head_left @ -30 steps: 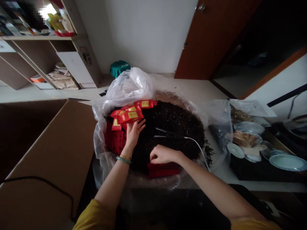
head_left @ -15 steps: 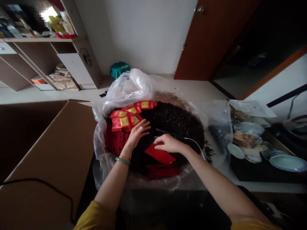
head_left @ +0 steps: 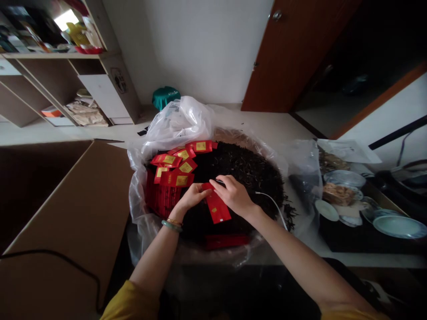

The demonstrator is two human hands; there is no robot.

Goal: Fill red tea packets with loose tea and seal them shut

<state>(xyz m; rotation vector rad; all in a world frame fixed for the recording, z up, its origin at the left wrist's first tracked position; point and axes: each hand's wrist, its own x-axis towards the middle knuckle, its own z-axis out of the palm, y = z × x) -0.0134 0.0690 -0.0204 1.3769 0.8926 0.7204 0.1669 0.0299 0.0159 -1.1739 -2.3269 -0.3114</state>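
Observation:
A flat red packet [head_left: 218, 211] with a small gold mark hangs over dark loose tea leaves [head_left: 248, 162]. My left hand [head_left: 194, 196] pinches its upper left edge between thumb and fingers. At the same upper end, my right hand [head_left: 235, 196] has its fingers closed on the packet's right side. Beside my left hand lie several red packets with gold labels [head_left: 182, 180], loosely piled. Under them stands a tight row of red packets [head_left: 162, 198]. Nearer to me, more red packets [head_left: 227, 241] rest at the near edge. A thin dark edge shows by my right fingertips, its kind unclear.
Clear plastic sheeting [head_left: 138, 226] lines the round container of leaves. A white cable [head_left: 276, 206] lies on the leaves' right side. To the left stands an open cardboard box [head_left: 76, 200]. A dark tray [head_left: 347, 240] with bowls and lids is on the right.
My left hand, open before, has closed on the packet. My right hand has moved slightly up, and the packet has turned more upright. One labelled packet on the pile lies lower and further right.

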